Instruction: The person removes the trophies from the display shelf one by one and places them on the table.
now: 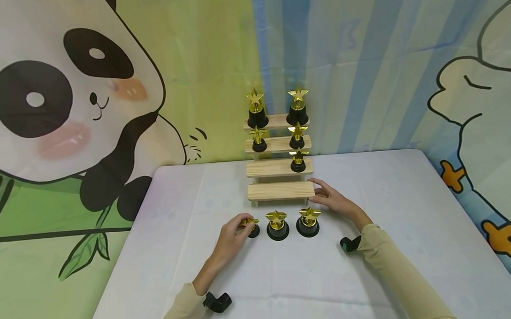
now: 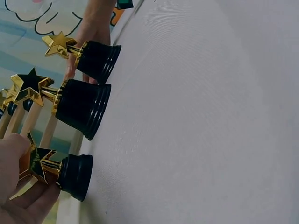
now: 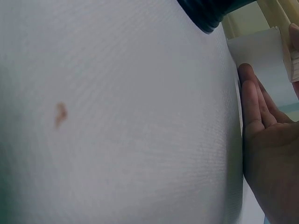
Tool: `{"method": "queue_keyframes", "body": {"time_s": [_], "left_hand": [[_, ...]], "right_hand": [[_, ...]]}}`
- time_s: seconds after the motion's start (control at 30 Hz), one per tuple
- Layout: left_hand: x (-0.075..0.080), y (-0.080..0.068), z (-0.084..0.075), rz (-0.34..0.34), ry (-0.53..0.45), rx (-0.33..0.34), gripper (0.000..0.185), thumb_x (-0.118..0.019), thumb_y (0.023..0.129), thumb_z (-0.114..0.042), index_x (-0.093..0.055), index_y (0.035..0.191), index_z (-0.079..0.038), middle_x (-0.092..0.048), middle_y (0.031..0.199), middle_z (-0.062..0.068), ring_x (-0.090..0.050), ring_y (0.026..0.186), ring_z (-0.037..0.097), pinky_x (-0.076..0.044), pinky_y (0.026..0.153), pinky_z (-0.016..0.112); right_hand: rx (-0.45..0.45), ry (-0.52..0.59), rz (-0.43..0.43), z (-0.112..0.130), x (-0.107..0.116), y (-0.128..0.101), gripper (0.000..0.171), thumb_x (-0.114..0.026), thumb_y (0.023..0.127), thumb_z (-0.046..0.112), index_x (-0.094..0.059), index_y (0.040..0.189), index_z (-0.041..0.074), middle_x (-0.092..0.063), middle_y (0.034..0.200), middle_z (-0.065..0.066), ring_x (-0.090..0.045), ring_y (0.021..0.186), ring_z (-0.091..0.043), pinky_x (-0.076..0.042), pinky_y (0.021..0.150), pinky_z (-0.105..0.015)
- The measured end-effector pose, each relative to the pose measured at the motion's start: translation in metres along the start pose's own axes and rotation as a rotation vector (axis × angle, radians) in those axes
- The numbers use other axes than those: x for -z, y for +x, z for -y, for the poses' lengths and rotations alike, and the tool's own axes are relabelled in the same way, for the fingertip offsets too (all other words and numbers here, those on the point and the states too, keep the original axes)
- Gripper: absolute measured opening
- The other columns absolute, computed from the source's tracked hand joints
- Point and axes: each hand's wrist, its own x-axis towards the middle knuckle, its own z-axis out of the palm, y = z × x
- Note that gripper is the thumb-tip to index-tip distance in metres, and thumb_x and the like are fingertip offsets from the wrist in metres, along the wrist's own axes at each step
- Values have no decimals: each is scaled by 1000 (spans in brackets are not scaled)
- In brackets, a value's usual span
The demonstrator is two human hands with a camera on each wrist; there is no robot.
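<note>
My left hand (image 1: pixel 233 237) pinches a small star trophy (image 1: pixel 254 231) by its gold star. Its black base (image 2: pixel 76 176) shows beyond the fingers in the left wrist view, close to the tabletop. To its right stand two larger star trophies, a middle one (image 1: pixel 277 227) and a right one (image 1: pixel 308 223), both upright. My right hand (image 1: pixel 333 201) grips the right end of the lowest step on a wooden tiered stand (image 1: pixel 280 191). In the right wrist view, its lower fingers (image 3: pixel 252 100) lie straight beside a pale panel near the table.
Trophies occupy both ends of the stand's top step (image 1: pixel 277 121) and second step (image 1: pixel 276 143). One more trophy (image 1: pixel 298 161) stands at the right of the step below. The white table (image 1: pixel 276 281) meets a printed cloth backdrop (image 1: pixel 210 76) behind the stand.
</note>
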Motion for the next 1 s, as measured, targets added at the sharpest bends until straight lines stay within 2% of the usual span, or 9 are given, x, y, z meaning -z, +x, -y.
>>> {"method": "queue_keyframes", "body": {"time_s": [0.13, 0.23, 0.37, 0.43, 0.5, 0.6, 0.67, 0.8, 1.0], "left_hand": [[0, -1, 0, 3, 1, 3, 21, -66, 93, -18, -65, 112, -8, -70, 106, 3, -69, 95, 15, -58, 85, 26], [4, 1, -1, 0, -33, -1, 28, -67, 92, -19, -64, 117, -6, -68, 113, 8, -67, 104, 18, -56, 92, 31], [17, 13, -8, -51, -80, -32, 35, -68, 91, -17, -59, 123, -3, -64, 122, 15, -61, 116, 24, -52, 100, 41], [26, 26, -20, -87, -77, -69, 35, -67, 92, -12, -58, 123, 0, -63, 122, 18, -59, 118, 28, -51, 101, 46], [35, 39, -38, -109, -70, -121, 34, -65, 92, -7, -57, 123, 6, -63, 121, 22, -59, 117, 33, -50, 99, 51], [46, 59, -69, -111, -40, -214, 32, -64, 91, 0, -56, 120, 11, -62, 119, 26, -59, 114, 38, -51, 95, 54], [49, 74, -83, -94, -38, -265, 32, -63, 91, 3, -56, 120, 12, -62, 118, 28, -59, 113, 40, -52, 93, 55], [41, 106, -86, -57, -56, -305, 32, -62, 91, 1, -56, 122, 9, -61, 120, 27, -59, 113, 38, -53, 94, 52], [25, 150, -83, 2, -82, -313, 32, -63, 94, -8, -58, 124, 2, -62, 122, 20, -61, 112, 30, -55, 94, 43]], "right_hand": [[-1, -2, -1, 0, 0, 0, 70, -56, 98, 34, -16, 155, 24, -42, 146, -26, -41, 136, -42, -31, 113, -61], [-7, -1, 3, 1, 0, 1, 70, -56, 98, 35, -16, 155, 24, -42, 147, -26, -41, 137, -42, -31, 113, -61], [-12, 1, 1, 2, 1, 3, 71, -57, 98, 36, -16, 155, 25, -42, 147, -25, -41, 137, -41, -31, 113, -61], [-11, 2, -7, 2, 2, 4, 71, -57, 97, 36, -16, 155, 25, -42, 147, -25, -41, 137, -41, -31, 113, -61], [-11, 6, -10, 2, 2, 4, 72, -58, 97, 36, -16, 155, 25, -42, 147, -25, -41, 137, -41, -31, 113, -61], [-13, 5, -3, 2, 2, 4, 72, -58, 98, 35, -16, 155, 24, -42, 147, -26, -41, 137, -41, -31, 113, -60], [-17, -1, -1, 1, 2, 4, 72, -57, 98, 36, -16, 155, 24, -42, 147, -26, -41, 137, -41, -31, 113, -60], [-22, -2, -7, 1, 2, 2, 72, -57, 97, 36, -16, 155, 24, -43, 146, -26, -42, 136, -41, -31, 113, -61], [-18, 4, 3, 0, 1, 0, 72, -57, 98, 36, -15, 155, 24, -42, 147, -25, -41, 137, -41, -30, 113, -61]]}}
